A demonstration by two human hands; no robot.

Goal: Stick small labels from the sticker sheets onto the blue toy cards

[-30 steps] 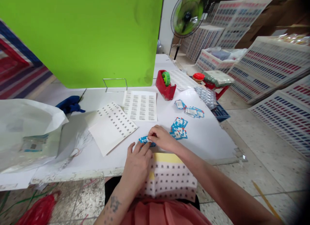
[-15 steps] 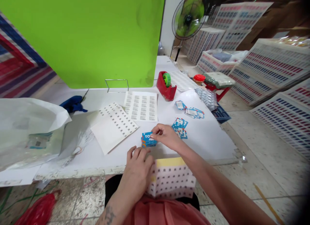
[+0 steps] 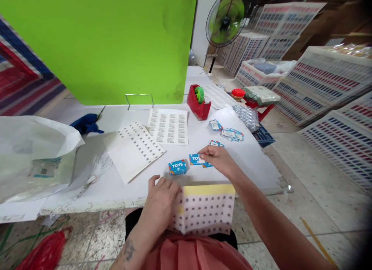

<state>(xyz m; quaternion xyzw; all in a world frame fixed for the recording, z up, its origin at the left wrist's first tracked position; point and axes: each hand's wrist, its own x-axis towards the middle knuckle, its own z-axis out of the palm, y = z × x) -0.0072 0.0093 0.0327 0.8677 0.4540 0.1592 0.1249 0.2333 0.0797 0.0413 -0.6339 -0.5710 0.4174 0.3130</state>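
Beside one stack (image 3: 177, 167) — right fingers (image 3: 208, 158) hold one card (image 3: 194, 159).

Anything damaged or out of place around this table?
The table has a chipped front edge, dark patches breaking its white finish. Red plastic lies crumpled on the floor at lower left, like litter.

Bright, diffuse light whitens the tabletop (image 3: 252, 165) around the right hand (image 3: 216, 158), with faint shadow beneath; far to its right, crates (image 3: 345, 134) look stretched toward a blackened edge.
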